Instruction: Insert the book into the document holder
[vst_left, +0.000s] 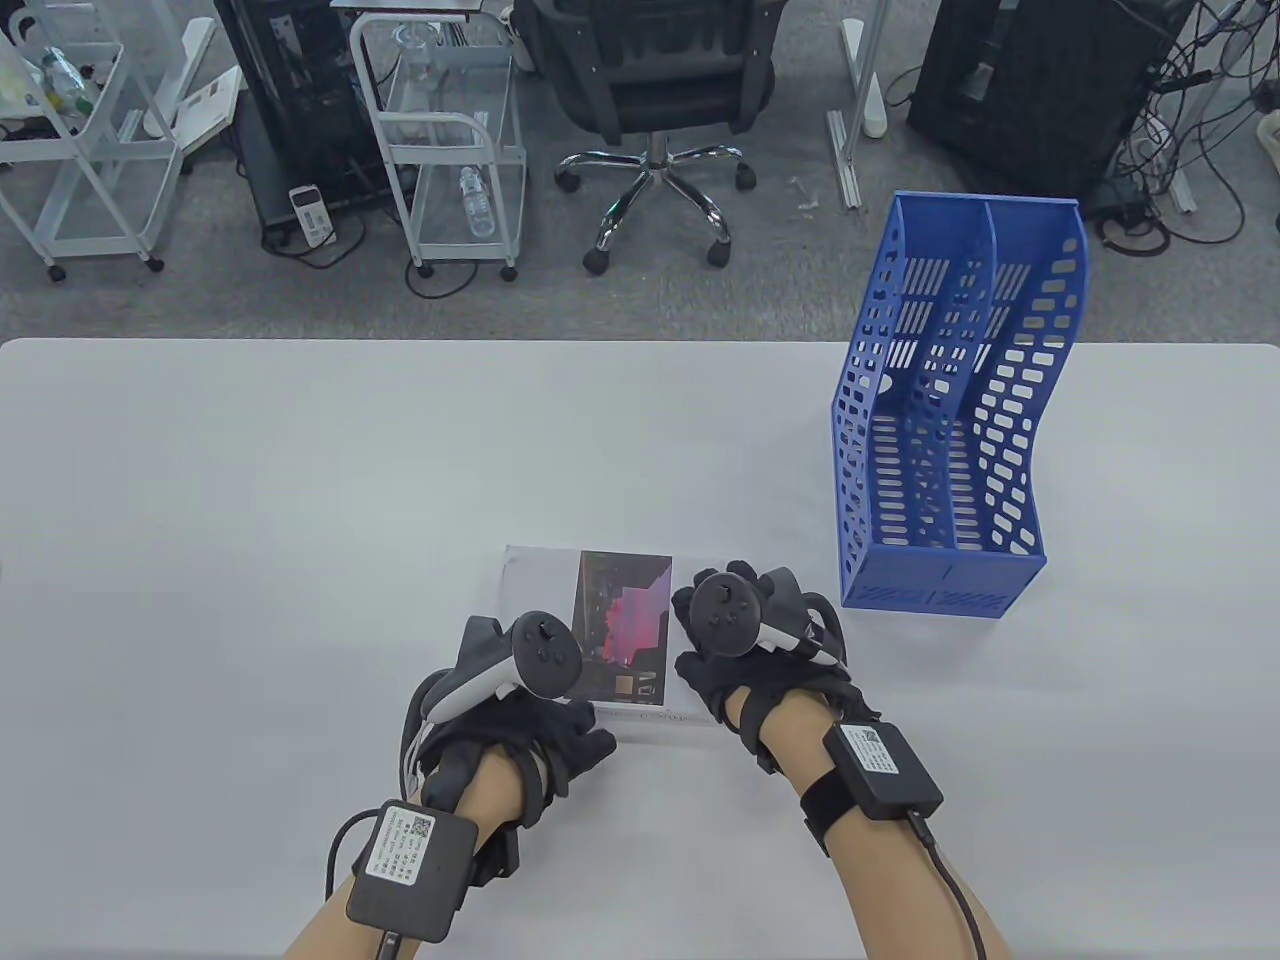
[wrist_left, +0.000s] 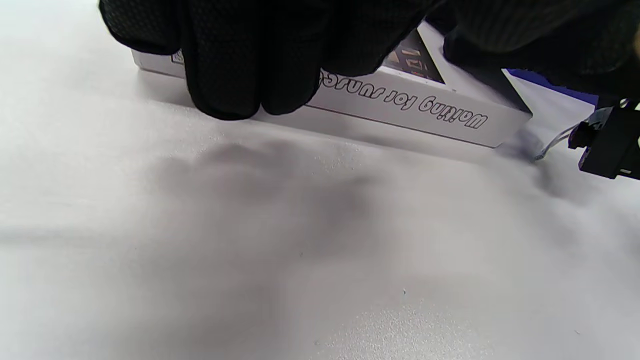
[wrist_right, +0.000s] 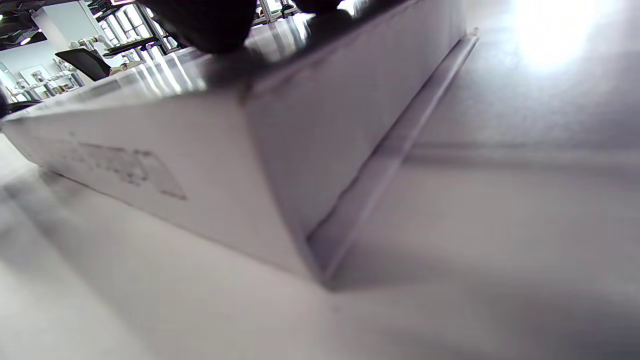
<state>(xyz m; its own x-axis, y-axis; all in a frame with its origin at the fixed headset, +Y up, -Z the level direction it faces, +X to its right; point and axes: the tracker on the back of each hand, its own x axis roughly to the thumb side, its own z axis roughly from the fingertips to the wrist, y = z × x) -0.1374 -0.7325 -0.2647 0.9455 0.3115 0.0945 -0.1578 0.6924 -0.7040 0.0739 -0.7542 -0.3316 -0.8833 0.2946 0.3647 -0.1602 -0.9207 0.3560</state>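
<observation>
Matt, faintly speckled white top on the table (vst_left: 250, 480). Glossy white card cover on the book (vst_left: 620, 600), mirroring the room behind in the right wrist view, with a smooth printed spine (wrist_left: 400, 102). Shiny moulded blue plastic, pierced with slots and ovals, for the document holder (vst_left: 945, 420). Black knitted cloth with a fine dotted grip texture on the left hand (vst_left: 520, 740) and right hand (vst_left: 760, 680). Smooth black and white plastic on the trackers (vst_left: 545, 655); matt black plastic on the wrist box (vst_left: 880, 765). Polished chrome on the office chair's base (vst_left: 655, 180).
</observation>
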